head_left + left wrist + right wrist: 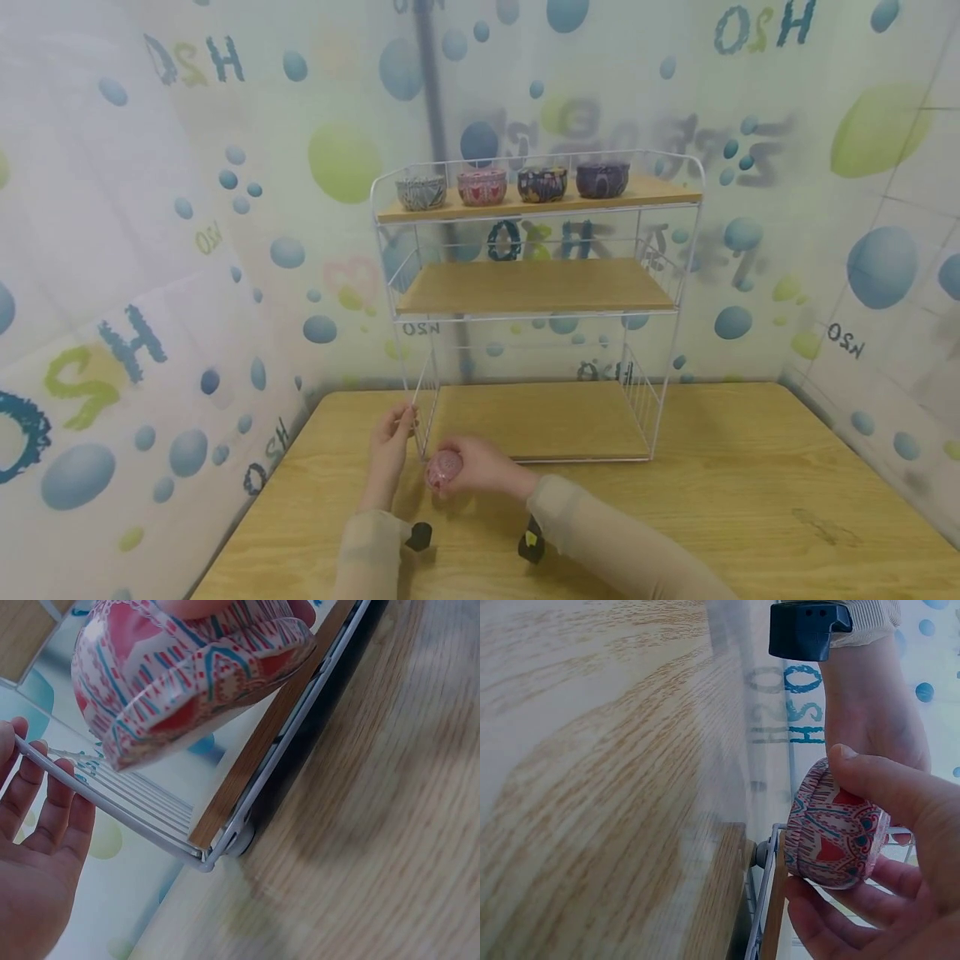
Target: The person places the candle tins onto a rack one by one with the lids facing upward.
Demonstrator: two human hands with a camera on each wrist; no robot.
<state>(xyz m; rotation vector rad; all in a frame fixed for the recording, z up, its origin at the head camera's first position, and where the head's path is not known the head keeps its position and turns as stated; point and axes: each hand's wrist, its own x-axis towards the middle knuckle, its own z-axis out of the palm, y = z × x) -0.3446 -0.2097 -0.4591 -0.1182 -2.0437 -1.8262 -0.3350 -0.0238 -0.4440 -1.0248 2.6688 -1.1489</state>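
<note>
My right hand (483, 468) grips a small pink, red and blue patterned round tin (442, 473) just in front of the lower left corner of a white wire rack (431, 318). Thumb and fingers wrap round the tin (832, 832), which is tilted on its side in the right wrist view. With its fingers curled round the rack's left side wire (97, 796), my left hand (41, 862) holds on near the bottom tier. In the left wrist view the tin (180, 690) hangs above the table, partly covering that wire side.
Several similar patterned tins stand in a row on the rack's top shelf (652, 190). Below are a wooden middle shelf (536, 287) and a bottom shelf (532, 417). The rack stands on a wooden table (750, 483), against a curtain (337, 250) printed with bubbles.
</note>
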